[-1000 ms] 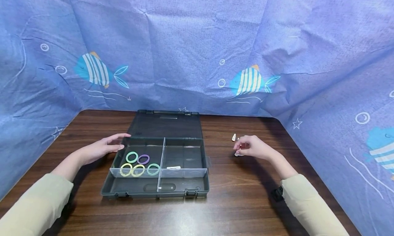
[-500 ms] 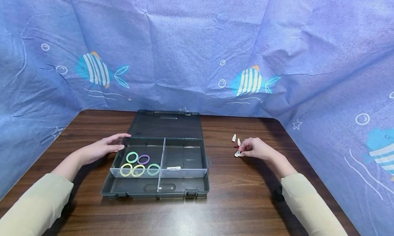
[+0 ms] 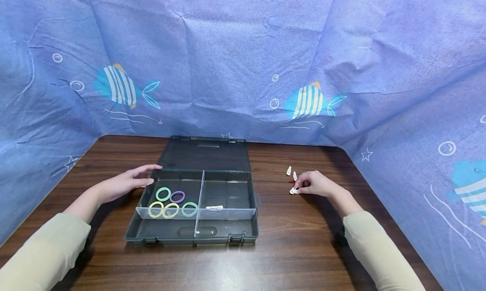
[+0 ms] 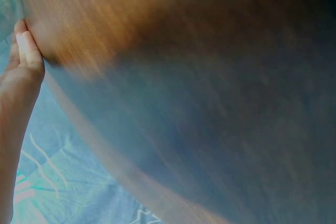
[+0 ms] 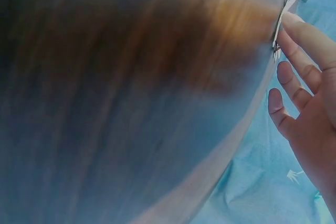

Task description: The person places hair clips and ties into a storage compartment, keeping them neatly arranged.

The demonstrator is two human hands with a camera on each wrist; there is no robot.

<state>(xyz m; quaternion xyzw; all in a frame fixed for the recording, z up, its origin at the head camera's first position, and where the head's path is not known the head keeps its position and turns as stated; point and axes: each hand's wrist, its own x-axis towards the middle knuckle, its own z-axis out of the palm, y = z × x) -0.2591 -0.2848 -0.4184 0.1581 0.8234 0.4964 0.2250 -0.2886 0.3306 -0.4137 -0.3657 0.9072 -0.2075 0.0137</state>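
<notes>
My right hand [image 3: 315, 183] pinches a white snap hair clip [image 3: 294, 191] between thumb and fingertips, low over the table. In the right wrist view the pale clip [image 5: 286, 11] lies at the thumb tip, the other fingers loosely bent. Just behind the hand lie two more white clips, one farther back [image 3: 289, 171] and one nearer [image 3: 295, 176], and a red piece partly hidden by the fingers. My left hand [image 3: 117, 185] rests with relaxed fingers at the left edge of a dark see-through divided box [image 3: 163, 230]. In the left wrist view its fingertips [image 4: 26, 38] meet the box's side.
The box's lid [image 3: 209, 154] lies folded back behind it. Several ring-shaped hair ties, including a purple one [image 3: 177, 196], lie in its back left compartment. A white clip [image 3: 214, 207] lies by the divider in the back right one. A fish-patterned blue cloth [image 3: 228, 71] hangs behind the table.
My right hand has drawn slightly back to the right and its fingertips have closed in on the white clip, uncovering clips behind. My left hand has stayed at the box.
</notes>
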